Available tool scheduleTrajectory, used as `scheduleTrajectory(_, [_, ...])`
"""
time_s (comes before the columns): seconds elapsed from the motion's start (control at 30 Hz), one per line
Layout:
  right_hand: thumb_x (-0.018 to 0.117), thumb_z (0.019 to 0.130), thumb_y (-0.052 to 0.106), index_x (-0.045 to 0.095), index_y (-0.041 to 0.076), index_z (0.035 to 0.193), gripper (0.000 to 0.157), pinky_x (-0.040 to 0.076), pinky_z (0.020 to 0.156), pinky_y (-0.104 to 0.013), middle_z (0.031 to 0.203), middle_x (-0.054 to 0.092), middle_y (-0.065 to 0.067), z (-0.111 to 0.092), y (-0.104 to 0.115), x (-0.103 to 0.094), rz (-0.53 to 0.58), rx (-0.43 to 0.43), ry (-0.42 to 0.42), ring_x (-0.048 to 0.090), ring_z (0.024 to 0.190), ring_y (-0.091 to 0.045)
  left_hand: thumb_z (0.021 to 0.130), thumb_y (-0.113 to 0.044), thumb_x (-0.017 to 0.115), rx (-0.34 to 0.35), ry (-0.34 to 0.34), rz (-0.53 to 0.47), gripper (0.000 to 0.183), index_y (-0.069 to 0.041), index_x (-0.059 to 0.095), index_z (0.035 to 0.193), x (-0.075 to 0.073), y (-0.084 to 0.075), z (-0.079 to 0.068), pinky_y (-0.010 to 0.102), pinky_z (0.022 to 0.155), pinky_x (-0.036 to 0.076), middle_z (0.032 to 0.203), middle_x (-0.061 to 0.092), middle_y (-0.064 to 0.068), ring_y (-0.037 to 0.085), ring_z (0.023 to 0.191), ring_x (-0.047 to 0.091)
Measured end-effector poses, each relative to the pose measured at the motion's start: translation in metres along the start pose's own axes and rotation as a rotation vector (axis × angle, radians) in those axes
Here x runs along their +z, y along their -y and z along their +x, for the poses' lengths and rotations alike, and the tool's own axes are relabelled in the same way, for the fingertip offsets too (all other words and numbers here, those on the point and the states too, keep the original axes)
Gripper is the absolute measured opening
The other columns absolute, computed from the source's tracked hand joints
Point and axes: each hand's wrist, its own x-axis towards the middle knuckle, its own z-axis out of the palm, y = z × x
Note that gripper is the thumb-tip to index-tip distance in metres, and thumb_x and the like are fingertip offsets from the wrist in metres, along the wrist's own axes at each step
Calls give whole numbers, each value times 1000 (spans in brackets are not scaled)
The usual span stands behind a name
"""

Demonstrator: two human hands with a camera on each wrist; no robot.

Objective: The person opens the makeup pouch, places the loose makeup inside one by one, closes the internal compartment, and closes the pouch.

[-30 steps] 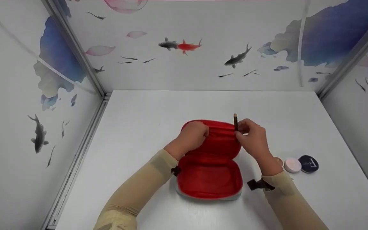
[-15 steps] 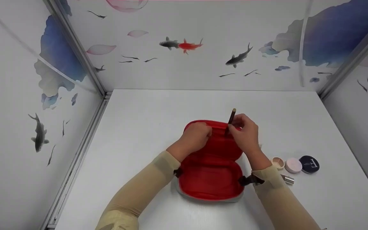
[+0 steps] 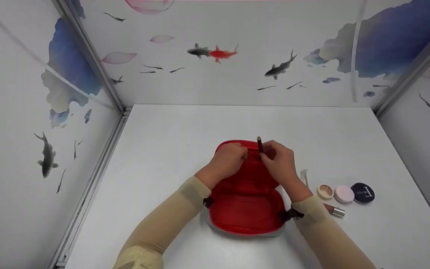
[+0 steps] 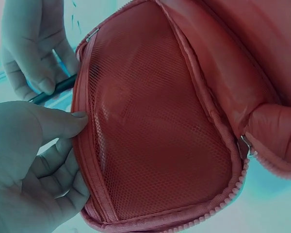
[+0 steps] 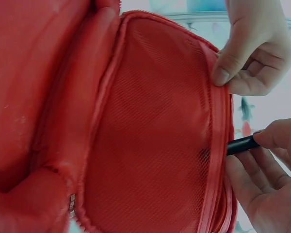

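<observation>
A red-lined zip case (image 3: 246,215) lies unfolded on the table, its lid raised at the back. Inside the lid is a red mesh pocket (image 4: 140,121) with a zipped edge. My left hand (image 3: 227,160) pinches that edge between thumb and fingers. Beside it, my right hand (image 3: 283,162) holds a slim dark cosmetic pencil (image 3: 259,145) with a pale end pointing up. In the right wrist view the pencil (image 5: 242,145) enters the pocket's opening, and its lower end is hidden behind the zip band.
Right of the case stand a round three-part compact (image 3: 325,191), a pale pink round container (image 3: 344,194) and a dark round lid (image 3: 363,193). A silver-ended tube (image 3: 337,212) lies partly under my right sleeve. A thin pale item (image 3: 304,176) lies behind my right wrist.
My right hand has moved left along the lid's edge with the pencil, which has tilted and then sunk lower. The left hand keeps its grip on the edge.
</observation>
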Motion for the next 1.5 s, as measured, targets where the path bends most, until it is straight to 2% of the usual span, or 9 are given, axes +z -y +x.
scheduleTrajectory(0.13, [77,93,0,77,7,112,20,61,85,-44,104,80,-11,-1,-5,-1,-22,-15,32,75,95,-25,105,-14,64,-8,-10,-1,12,-12,76,103,2,4,0,31,89,60,99,77,4,18,94,71])
scheduleTrajectory(0.23, [76,93,-1,78,6,112,20,61,86,-49,104,79,-13,-1,-8,-3,-91,-56,71,75,96,-28,104,-12,64,-4,-13,-7,11,-12,75,100,3,5,0,31,87,59,97,76,4,19,92,70])
scheduleTrajectory(0.47, [73,94,-3,77,3,109,16,61,85,-51,103,77,-15,3,-9,-9,-273,-160,232,73,97,-32,103,-12,67,25,-40,18,11,-11,76,98,5,6,2,32,88,59,98,77,4,20,94,71])
scheduleTrajectory(0.73, [70,95,-4,79,4,103,14,61,81,-46,95,76,-13,9,0,-15,-375,-150,381,72,90,-28,104,-13,67,38,-69,5,11,-11,76,99,6,4,1,32,89,60,98,77,4,20,94,72])
scheduleTrajectory(0.97, [65,94,-8,78,10,92,22,60,71,-39,83,75,-6,19,0,-22,-432,-120,521,68,77,-19,106,-17,66,41,-118,-10,13,-12,76,100,12,3,2,29,87,59,96,76,4,18,92,71])
scheduleTrajectory(1.17, [65,94,-8,77,11,84,25,59,68,-35,78,74,-3,21,2,-23,-433,-105,551,65,71,-15,106,-20,66,11,-124,-19,13,-14,77,101,14,0,2,28,86,60,94,75,3,17,91,71])
scheduleTrajectory(1.37, [66,97,-4,78,13,84,24,59,68,-37,79,74,-3,19,1,-22,-432,-157,540,65,72,-16,104,-20,68,15,-137,7,12,-13,77,101,15,0,1,29,88,60,94,75,4,18,92,72])
scheduleTrajectory(1.5, [67,98,-2,80,13,90,22,61,70,-38,82,75,-4,18,-1,-21,-432,-182,523,67,74,-18,105,-20,68,1,-131,3,11,-14,77,103,15,1,-1,28,90,60,96,76,4,18,95,72])
